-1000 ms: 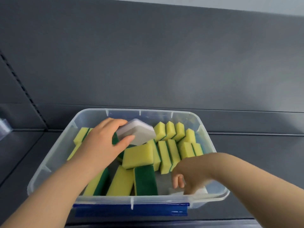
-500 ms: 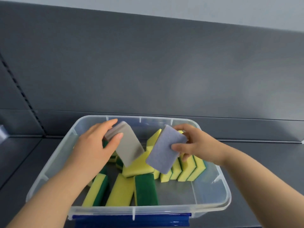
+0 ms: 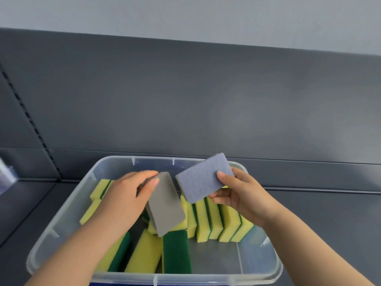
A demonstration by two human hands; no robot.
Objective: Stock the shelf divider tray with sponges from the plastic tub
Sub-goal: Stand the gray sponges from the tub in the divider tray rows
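Both forearms reach in from below: left hand [image 3: 127, 196] pinches a grey sponge [image 3: 166, 205], thumb on its face; right hand [image 3: 242, 198] grips a blue-grey sponge [image 3: 203, 178], held a little higher.

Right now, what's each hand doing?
Left hand: holding the grey sponge.
Right hand: holding the blue-grey sponge.
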